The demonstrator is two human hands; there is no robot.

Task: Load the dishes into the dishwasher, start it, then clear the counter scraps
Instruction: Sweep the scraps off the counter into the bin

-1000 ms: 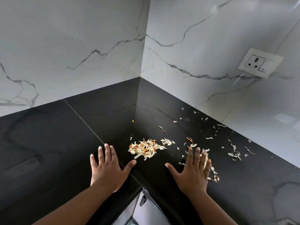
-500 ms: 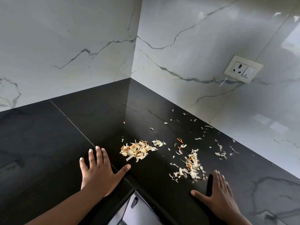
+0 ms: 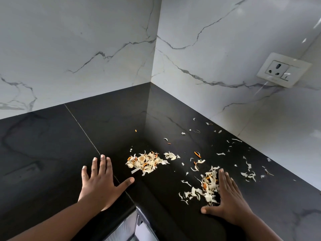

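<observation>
Pale vegetable scraps with orange bits lie on the black counter (image 3: 52, 153) in a corner. One heap of scraps (image 3: 145, 162) sits in the middle. My left hand (image 3: 100, 181) lies flat on the counter just left of it, fingers straight, thumb pointing at the heap. A second heap of scraps (image 3: 206, 186) lies to the right, and my right hand (image 3: 229, 200) rests flat with its fingers' edge against that heap. Loose scraps (image 3: 248, 173) are strewn further right, toward the wall.
White marble walls (image 3: 86, 49) meet in a corner behind the counter. A wall socket with a switch (image 3: 283, 72) is on the right wall. The counter's inner front edge (image 3: 135, 206) runs between my arms, with something grey below it.
My right hand pulled back and to the right, then came in again against the right heap of scraps, which is now gathered closer. My left hand has stayed flat in place.
</observation>
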